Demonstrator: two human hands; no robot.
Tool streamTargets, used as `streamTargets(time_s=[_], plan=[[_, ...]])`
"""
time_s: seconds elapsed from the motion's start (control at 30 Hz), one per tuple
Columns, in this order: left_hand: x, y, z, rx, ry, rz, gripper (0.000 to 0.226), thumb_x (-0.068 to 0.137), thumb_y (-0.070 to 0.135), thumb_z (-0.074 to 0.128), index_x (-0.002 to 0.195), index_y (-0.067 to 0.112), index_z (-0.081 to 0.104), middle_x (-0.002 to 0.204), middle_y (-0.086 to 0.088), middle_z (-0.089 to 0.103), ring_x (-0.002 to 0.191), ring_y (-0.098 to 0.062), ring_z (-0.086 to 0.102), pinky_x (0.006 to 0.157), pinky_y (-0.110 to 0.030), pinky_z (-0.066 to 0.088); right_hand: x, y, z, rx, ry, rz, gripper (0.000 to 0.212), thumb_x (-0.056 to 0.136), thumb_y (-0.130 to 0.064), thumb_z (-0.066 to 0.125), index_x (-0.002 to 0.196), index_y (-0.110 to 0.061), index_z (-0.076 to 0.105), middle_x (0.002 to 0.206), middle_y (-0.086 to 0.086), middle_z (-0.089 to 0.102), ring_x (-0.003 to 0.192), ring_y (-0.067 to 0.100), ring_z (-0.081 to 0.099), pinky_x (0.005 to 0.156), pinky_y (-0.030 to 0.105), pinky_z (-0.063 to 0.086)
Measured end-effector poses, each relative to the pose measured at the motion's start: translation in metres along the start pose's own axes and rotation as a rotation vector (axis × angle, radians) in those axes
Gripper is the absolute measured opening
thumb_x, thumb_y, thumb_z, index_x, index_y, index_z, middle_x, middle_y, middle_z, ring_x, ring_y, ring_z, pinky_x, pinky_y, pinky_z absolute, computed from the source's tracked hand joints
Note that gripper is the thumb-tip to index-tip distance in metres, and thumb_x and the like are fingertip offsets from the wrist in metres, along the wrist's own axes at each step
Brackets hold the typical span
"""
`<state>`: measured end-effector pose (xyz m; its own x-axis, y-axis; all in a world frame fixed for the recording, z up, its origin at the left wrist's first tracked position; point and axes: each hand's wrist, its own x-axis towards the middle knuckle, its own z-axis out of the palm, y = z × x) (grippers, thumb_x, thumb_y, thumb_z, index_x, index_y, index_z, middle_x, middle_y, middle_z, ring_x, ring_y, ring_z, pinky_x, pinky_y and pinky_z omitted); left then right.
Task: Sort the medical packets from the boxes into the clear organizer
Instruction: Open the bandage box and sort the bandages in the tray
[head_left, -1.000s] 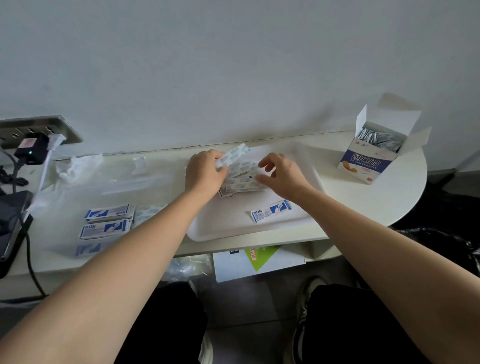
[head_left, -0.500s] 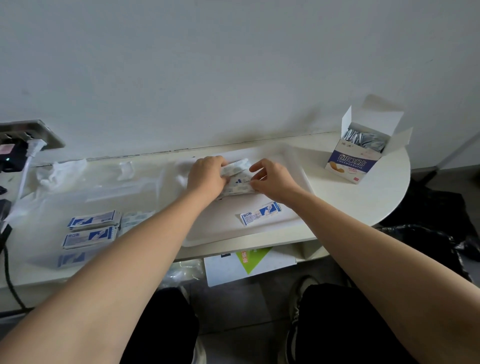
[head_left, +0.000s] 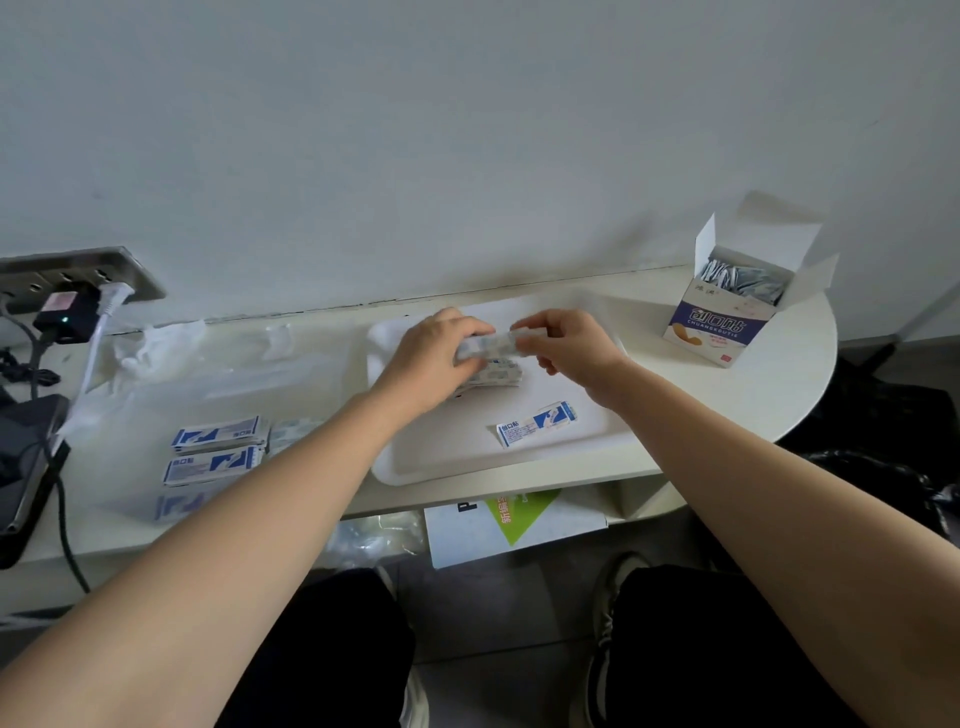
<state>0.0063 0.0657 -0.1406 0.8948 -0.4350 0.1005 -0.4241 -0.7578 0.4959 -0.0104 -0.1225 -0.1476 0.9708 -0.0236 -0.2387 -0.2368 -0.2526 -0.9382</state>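
white desk (head_left: 753, 395), pale wall (head_left: 467, 130)
left hand (head_left: 436, 358) and right hand (head_left: 566, 345) each grip the packet bundle (head_left: 488, 345) over the tray (head_left: 467, 460)

Packets (head_left: 491, 345) half under left hand (head_left: 431, 358)

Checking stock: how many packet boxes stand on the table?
1: the open box at the table's right end by the wall, silvery packets inside. Others may be hidden.
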Motion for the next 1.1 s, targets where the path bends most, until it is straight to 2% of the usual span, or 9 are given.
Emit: streamTargets(time_s=[0.17,0.23,0.3,0.47,0.63,0.73,0.87,0.97,1.1], plan=[[-0.014,0.012,0.006,-0.094,-0.129,-0.081,0.03,0.08,0.027,0.073,0.108,0.019,0.069,0.092,-0.002,0.067,0.087,-0.021,0.06,0.087,-0.031,0.041,-0.012,0.002,-0.012,-0.094,-0.042,-0.013,0.011,0.083,-0.002,0.067,0.093,-0.005,0.065,0.074,0.008,0.065,0.057,0.013,0.052,0.051,0.015,0.045],[-0.018,0.011,0.009,-0.133,-0.141,-0.13,0.023,0.084,0.033,0.069,0.101,0.017,0.071,0.086,-0.006,0.07,0.079,-0.022,0.061,0.076,-0.028,0.041,-0.015,0.006,-0.014,-0.192,-0.039,-0.054,0.007,0.082,-0.008,0.069,0.088,-0.009,0.065,0.075,0.007,0.069,0.061,0.014,0.058,0.058,0.019,0.048],[-0.022,0.009,0.012,-0.102,-0.098,-0.147,0.014,0.087,0.026,0.065,0.094,0.015,0.071,0.086,-0.009,0.07,0.078,-0.024,0.062,0.068,-0.027,0.044,-0.018,0.012,-0.015,-0.39,-0.021,-0.16,0.005,0.083,-0.015,0.069,0.085,-0.016,0.064,0.074,0.001,0.071,0.063,0.012,0.062,0.062,0.024,0.049],[-0.033,0.003,0.023,-0.08,-0.055,-0.161,0.016,0.08,0.015,0.071,0.095,0.019,0.074,0.096,-0.006,0.063,0.084,-0.018,0.06,0.078,-0.027,0.047,-0.024,0.025,-0.015,-0.862,-0.049,-0.425,0.004,0.084,-0.024,0.066,0.088,-0.023,0.064,0.086,-0.012,0.056,0.068,0.012,0.054,0.061,0.027,0.04],[-0.041,0.001,0.031,-0.11,-0.07,-0.18,0.017,0.078,0.011,0.071,0.092,0.02,0.072,0.092,-0.005,0.06,0.083,-0.017,0.06,0.079,-0.029,0.049,-0.022,0.032,-0.009,-0.748,-0.106,-0.416,0.015,0.078,-0.015,0.07,0.092,-0.015,0.067,0.086,-0.003,0.051,0.06,0.001,0.046,0.061,0.017,0.035],[-0.04,0.004,0.031,-0.099,-0.072,-0.178,0.016,0.081,0.018,0.07,0.097,0.018,0.072,0.095,-0.006,0.06,0.086,-0.02,0.059,0.071,-0.024,0.041,-0.021,0.027,-0.004,-0.739,-0.118,-0.399,0.007,0.081,-0.014,0.069,0.087,-0.013,0.068,0.08,-0.003,0.056,0.059,0.002,0.045,0.058,0.017,0.033],[-0.038,0.002,0.021,-0.134,0.132,-0.2,0.01,0.082,0.03,0.069,0.089,0.022,0.071,0.089,0.003,0.058,0.08,-0.009,0.055,0.073,-0.02,0.039,-0.018,0.024,-0.011,-0.644,-0.057,-0.344,0.001,0.084,-0.016,0.068,0.083,-0.015,0.068,0.078,-0.006,0.062,0.057,0.003,0.046,0.055,0.007,0.036],[-0.039,-0.005,0.018,-0.062,0.204,-0.246,0.016,0.084,0.026,0.066,0.099,0.021,0.068,0.099,0.002,0.054,0.076,-0.011,0.056,0.074,-0.024,0.044,-0.018,0.023,-0.016,-0.61,-0.049,-0.292,0.002,0.085,-0.02,0.067,0.083,-0.018,0.067,0.078,-0.01,0.063,0.057,0.003,0.048,0.053,0.007,0.037],[-0.038,-0.009,0.023,0.083,0.055,-0.275,0.04,0.083,0.028,0.069,0.121,0.021,0.06,0.115,-0.005,0.05,0.1,-0.022,0.057,0.082,-0.032,0.046,-0.018,0.021,-0.019,-0.584,-0.028,-0.243,0.003,0.084,-0.018,0.064,0.082,-0.017,0.066,0.071,-0.011,0.059,0.056,0.003,0.046,0.052,0.01,0.035]])
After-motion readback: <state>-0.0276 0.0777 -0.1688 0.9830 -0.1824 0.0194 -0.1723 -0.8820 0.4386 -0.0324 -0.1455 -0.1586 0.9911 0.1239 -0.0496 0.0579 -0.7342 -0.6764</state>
